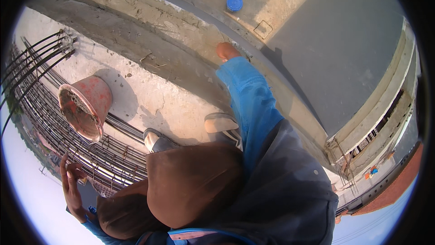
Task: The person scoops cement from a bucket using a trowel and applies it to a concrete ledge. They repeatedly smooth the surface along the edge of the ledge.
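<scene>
My right hand (226, 51) reaches forward, its fingers curled closed against the mortar-coated top of a long concrete ledge (181, 29). Whatever is inside those fingers, if anything, is hidden. Low at the left, my left hand (72, 188) is raised beside my knee. Its index finger stretches up while the others bend round the edge of a flat grey plate-like tool (89, 196), partly covered by the hand. A red, mortar-smeared bucket (93, 95) sits tilted in view between my feet and the steel bars, with grey mortar inside.
Bundled steel rebar (90, 152) runs along the left, with bent bar ends (41, 54) sticking up. My shoes (220, 122) stand on pale concrete. Beyond the ledge, a lower grey floor (340, 59) holds a blue round lid or bucket (234, 3). Thin rods (346, 163) protrude at the right corner.
</scene>
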Demonstrator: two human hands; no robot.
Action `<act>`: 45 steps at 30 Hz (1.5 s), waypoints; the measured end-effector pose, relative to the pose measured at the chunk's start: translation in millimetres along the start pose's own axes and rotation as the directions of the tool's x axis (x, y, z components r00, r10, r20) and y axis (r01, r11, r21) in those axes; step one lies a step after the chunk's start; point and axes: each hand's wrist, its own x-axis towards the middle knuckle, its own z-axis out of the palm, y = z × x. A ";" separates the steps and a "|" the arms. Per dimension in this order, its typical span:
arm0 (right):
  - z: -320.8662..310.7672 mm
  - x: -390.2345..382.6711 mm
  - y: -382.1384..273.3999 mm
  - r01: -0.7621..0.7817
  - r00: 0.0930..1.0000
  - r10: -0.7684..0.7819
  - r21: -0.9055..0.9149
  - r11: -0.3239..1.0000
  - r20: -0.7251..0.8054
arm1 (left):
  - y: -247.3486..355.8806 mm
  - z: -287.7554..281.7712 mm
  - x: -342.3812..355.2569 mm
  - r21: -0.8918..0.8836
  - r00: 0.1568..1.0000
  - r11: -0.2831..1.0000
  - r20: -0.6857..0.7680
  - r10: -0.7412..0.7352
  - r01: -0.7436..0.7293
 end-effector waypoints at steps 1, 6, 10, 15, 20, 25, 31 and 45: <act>13.3 -10.8 19.0 -0.025 1.000 0.025 0.026 0.999 -0.012 | 6.6 0.9 1.1 0.014 1.000 1.000 0.008 -0.005 0.005; 59.3 -90.2 95.9 -0.169 0.968 0.201 0.203 0.964 -0.150 | 22.5 -5.5 -0.1 0.018 1.000 1.000 0.008 0.019 -0.019; 128.6 -137.3 242.1 -0.340 0.867 0.423 0.306 0.889 -0.265 | 20.2 10.2 32.7 -0.052 0.988 0.987 0.002 0.151 -0.151; 153.2 -185.6 231.2 -0.197 0.913 0.365 0.585 0.786 -0.184 | -13.5 -10.6 12.5 -0.103 0.963 0.994 -0.271 0.000 -0.029; 155.4 -189.6 244.7 -0.057 0.926 0.272 0.614 0.787 -0.262 | -130.5 27.7 84.9 -0.154 0.792 0.982 -0.584 -0.177 0.106; 81.7 -225.2 126.6 0.301 0.837 -0.136 0.238 0.924 -0.530 | -187.9 71.0 108.7 -0.657 0.705 0.719 -0.397 -0.587 0.228; -21.8 -309.6 -72.8 0.618 0.659 -0.592 -0.114 0.778 -0.463 | -185.6 81.6 143.9 -0.858 0.935 0.502 -0.259 -0.243 -0.107; -35.4 -385.4 -349.3 0.435 0.212 -0.976 -0.889 0.143 -0.053 | -81.4 137.0 108.2 -0.597 0.651 0.638 -0.734 -0.192 -0.486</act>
